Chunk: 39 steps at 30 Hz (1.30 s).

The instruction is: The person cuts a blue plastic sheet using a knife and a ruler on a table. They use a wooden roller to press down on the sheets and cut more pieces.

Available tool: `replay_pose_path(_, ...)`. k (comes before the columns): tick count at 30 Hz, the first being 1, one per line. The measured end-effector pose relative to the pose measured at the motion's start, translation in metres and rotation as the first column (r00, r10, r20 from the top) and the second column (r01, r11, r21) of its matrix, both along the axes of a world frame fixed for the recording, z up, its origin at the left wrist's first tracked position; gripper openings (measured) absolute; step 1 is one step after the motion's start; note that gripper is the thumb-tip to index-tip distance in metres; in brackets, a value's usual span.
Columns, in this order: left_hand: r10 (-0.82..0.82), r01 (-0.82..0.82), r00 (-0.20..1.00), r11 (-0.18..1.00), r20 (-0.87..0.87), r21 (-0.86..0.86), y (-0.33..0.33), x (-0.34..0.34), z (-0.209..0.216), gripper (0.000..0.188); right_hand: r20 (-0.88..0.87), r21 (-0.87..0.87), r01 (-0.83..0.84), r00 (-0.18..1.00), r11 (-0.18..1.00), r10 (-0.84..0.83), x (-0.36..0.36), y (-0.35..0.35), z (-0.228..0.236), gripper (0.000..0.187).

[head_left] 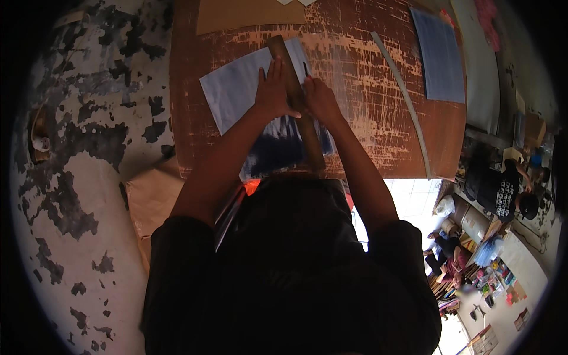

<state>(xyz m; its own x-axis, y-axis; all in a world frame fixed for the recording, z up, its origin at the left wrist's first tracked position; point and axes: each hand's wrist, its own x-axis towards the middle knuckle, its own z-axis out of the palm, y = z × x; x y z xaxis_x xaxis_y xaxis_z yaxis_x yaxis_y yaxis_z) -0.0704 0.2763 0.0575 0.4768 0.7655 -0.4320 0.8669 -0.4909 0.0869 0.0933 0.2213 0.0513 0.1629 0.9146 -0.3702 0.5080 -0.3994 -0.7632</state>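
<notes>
A dark, flat straightedge (294, 89) lies at a slant across a glossy blue-grey sheet (236, 86) on the worn table. My left hand (273, 92) presses down with fingers spread, over the sheet and along the straightedge's left side; its thumb reaches onto the straightedge. On the other side, my right hand (320, 99) is closed round a slim dark cutter knife (306, 69), whose upper end pokes out above the fingers. The knife's lower part is hidden by the hand. A strip of the sheet shows to the right of the straightedge.
The scratched brown tabletop (367, 112) carries a brown board (248, 16) at the far edge, a long narrow grey strip (405, 94) and another blue-grey sheet (439, 56) at right. A peeling wall (89, 177) stands left. Two other people work at far right.
</notes>
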Motion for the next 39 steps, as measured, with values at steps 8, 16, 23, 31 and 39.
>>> replay_pose_path(8, 0.059, -0.058, 0.998, 0.998, 0.024, -0.039, -0.006, -0.008, -0.006, 0.165, 0.219, 0.013, -0.248, 0.946, 0.969, 0.239, -0.037, 0.098, 0.002, 0.063)
replay_pose_path(16, 0.061, -0.06, 0.988, 0.998, 0.14, -0.01, -0.006, -0.006, -0.008, 0.161, 0.314, 0.026, -0.399, 0.874, 0.917, 0.371, -0.025, 0.112, -0.024, 0.058)
replay_pose_path(23, 0.068, -0.064, 0.993, 0.997, 0.101, -0.038, -0.009, -0.009, -0.008, 0.16, 0.22, -0.172, -0.359, 0.894, 0.917, 0.391, -0.039, 0.122, 0.012, 0.041)
replay_pose_path(31, 0.023, -0.021, 0.998, 0.999, 0.058, -0.025, -0.005, -0.008, -0.004, 0.164, 0.454, -0.012, -0.55, 0.741, 0.835, 0.495, -0.026, 0.072, -0.013, 0.052)
replay_pose_path(39, 0.036, -0.036, 0.999, 0.999, 0.001, -0.015, -0.006, -0.006, -0.001, 0.164, 0.261, -0.184, -0.212, 0.931, 0.96, 0.255, -0.017, -0.019, -0.017, 0.037)
